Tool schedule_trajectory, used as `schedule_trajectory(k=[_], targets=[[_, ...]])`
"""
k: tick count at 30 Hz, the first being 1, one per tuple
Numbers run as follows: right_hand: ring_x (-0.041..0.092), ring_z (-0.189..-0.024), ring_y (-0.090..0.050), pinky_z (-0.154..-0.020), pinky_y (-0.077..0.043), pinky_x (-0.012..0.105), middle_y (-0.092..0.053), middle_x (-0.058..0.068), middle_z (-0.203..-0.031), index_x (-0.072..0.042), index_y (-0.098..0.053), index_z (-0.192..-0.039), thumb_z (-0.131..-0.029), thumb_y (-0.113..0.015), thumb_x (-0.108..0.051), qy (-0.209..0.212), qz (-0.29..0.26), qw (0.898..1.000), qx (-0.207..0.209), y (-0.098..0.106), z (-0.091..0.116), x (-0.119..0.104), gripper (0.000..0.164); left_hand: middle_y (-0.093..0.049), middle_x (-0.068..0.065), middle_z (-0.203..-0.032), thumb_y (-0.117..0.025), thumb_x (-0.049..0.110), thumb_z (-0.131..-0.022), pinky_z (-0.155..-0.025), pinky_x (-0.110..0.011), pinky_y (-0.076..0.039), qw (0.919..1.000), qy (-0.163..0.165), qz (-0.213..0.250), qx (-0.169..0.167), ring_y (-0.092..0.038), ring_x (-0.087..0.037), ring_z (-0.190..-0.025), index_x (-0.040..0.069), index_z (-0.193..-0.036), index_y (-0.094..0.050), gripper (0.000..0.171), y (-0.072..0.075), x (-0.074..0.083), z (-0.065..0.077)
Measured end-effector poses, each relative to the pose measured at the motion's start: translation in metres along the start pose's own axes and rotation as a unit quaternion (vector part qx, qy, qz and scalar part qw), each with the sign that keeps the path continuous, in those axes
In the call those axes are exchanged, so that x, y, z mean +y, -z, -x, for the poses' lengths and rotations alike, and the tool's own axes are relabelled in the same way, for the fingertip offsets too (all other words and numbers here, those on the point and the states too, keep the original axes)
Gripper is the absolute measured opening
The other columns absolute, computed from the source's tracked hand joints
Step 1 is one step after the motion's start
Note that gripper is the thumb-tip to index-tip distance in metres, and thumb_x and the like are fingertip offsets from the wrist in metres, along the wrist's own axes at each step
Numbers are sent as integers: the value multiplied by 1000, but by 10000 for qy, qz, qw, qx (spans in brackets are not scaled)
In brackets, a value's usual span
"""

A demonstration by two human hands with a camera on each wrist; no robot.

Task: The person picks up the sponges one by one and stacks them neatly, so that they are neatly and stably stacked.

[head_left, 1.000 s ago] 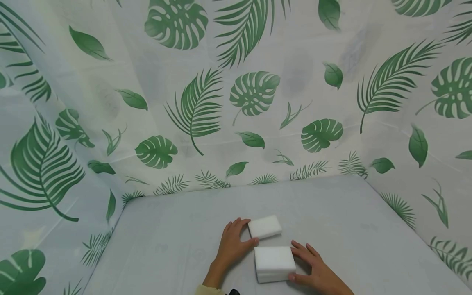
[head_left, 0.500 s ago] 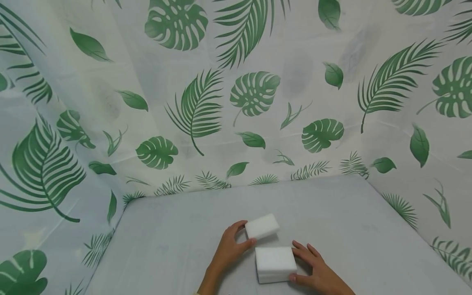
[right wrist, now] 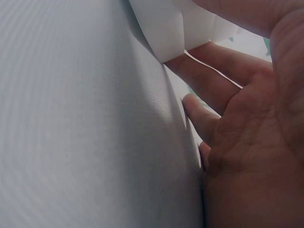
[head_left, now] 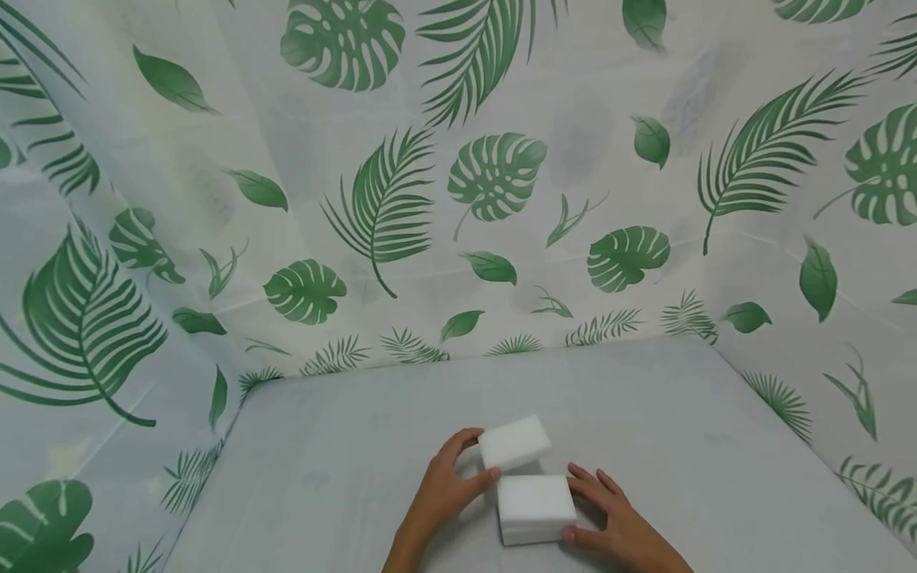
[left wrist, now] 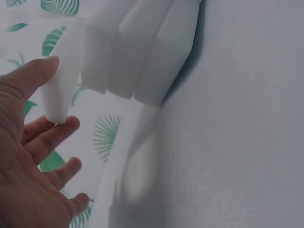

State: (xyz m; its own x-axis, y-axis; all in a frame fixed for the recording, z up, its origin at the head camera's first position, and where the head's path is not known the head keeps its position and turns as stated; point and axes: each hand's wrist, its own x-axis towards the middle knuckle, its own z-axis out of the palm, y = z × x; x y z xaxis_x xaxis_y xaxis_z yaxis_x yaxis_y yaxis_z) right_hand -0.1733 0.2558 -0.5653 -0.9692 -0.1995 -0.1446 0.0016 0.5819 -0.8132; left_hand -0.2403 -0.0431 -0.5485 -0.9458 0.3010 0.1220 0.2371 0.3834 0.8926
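Observation:
My left hand [head_left: 440, 487] pinches a white sponge block [head_left: 517, 442] by its left end, thumb at the near side and fingers at the far side. That block is tilted and raised, just beyond a stack of white sponge blocks [head_left: 536, 500]. In the left wrist view the stack [left wrist: 137, 52] shows three layers lying on the surface, with the held block [left wrist: 64, 76] beside its top. My right hand [head_left: 619, 521] holds the stack at its right end, thumb at the near corner and fingers along the far side. The right wrist view shows fingers [right wrist: 204, 78] against the blocks.
A pale grey cloth-covered tabletop [head_left: 344, 454] lies under everything. White curtains printed with green leaves [head_left: 401, 310] rise behind it and on both sides.
My left hand has lifted its sponge block off the tabletop, drawn it slightly left, then brought it back right toward the stack's far edge. The right hand and stack hold nearly still.

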Motion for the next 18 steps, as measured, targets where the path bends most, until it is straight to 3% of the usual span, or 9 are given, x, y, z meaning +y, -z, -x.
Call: schedule_trajectory(k=[9,13,18], targets=[[61,-153,-8,-111,-21,84,-37,20,-169,-9,-61,-149,-87,-91,-36,79,104,9999,-5,1,2,-1,74,-64,0,-146,-82,51,-91,-115,-69,-34,9998,-61,111,-154,-49,-33,-145,20,-148,-59,68,0,17,20],[60,-153,-8,-111,-22,83,-36,20,-169,-8,-61,-149,-87,-91,-37,58,115,9999,7,1,3,-3,75,-63,2,-146,-82,51,-91,-114,-68,-35,9995,-135,72,-265,-49,-31,-143,25,-148,-59,66,-1,20,23],[59,-154,-7,-111,-22,84,-36,20,-169,-7,-56,-154,-87,-90,-39,-10,97,10000,5,0,2,-5,81,-63,4,-146,-81,50,-92,-113,-66,-38,9986,-229,18,-483,-51,-28,-140,23,-149,-58,67,-5,19,25]])
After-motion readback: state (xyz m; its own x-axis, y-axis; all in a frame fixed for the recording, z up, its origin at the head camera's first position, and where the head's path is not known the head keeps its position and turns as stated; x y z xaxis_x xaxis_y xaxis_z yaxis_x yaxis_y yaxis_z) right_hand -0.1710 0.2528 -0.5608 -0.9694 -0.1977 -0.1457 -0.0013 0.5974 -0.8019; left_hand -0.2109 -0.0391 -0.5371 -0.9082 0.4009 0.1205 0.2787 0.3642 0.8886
